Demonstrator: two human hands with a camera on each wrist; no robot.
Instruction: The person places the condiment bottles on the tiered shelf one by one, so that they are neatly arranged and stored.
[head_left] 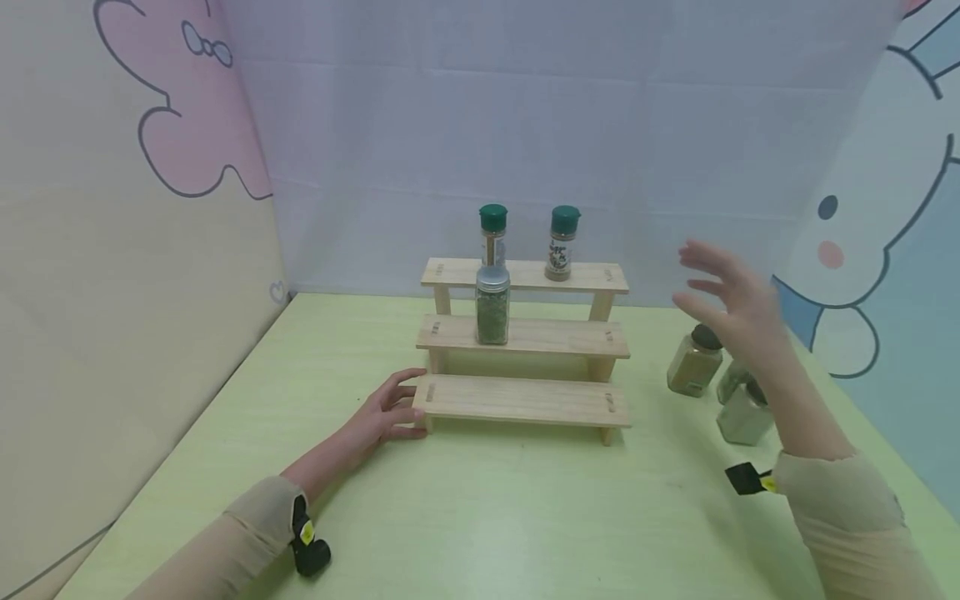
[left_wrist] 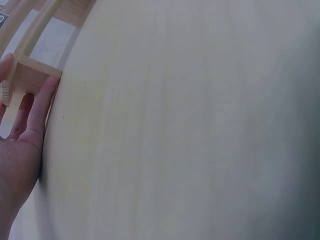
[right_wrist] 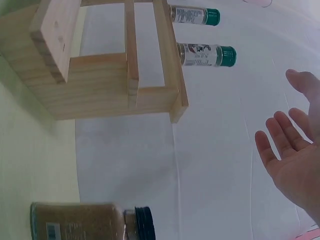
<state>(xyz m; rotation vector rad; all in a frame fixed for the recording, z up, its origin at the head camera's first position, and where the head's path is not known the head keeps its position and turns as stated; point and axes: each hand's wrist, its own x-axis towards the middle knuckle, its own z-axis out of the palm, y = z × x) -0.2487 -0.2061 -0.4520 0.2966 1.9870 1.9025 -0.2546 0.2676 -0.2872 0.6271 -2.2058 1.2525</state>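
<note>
Wooden 3-tier spice rack (head_left: 521,398) (head view): mid-table, its long axis runs L–R; L hand (head_left: 390,408) is at the L end of the lowest step, R hand (head_left: 738,308) is in the air, apart from the R end.
Silver-capped herb jar (head_left: 492,317) (head view): upright on middle step, nearer to its L end.
Brown-powder jar (head_left: 692,368) (head view): upright on table, R of rack, below R hand; R hand is the nearer one. Pale glass jar (head_left: 745,417) is beside, partly behind R forearm.
L fingers (left_wrist: 42,102) (L wrist view): bent abt the step's end, grasping the rack; lightly or firmly, cannot tell.
R fingers (right_wrist: 281,140) (R wrist view): released, apart, w/ nothing inside; 2 green-capped shakers (right_wrist: 200,54) on top step, also not touched.
</note>
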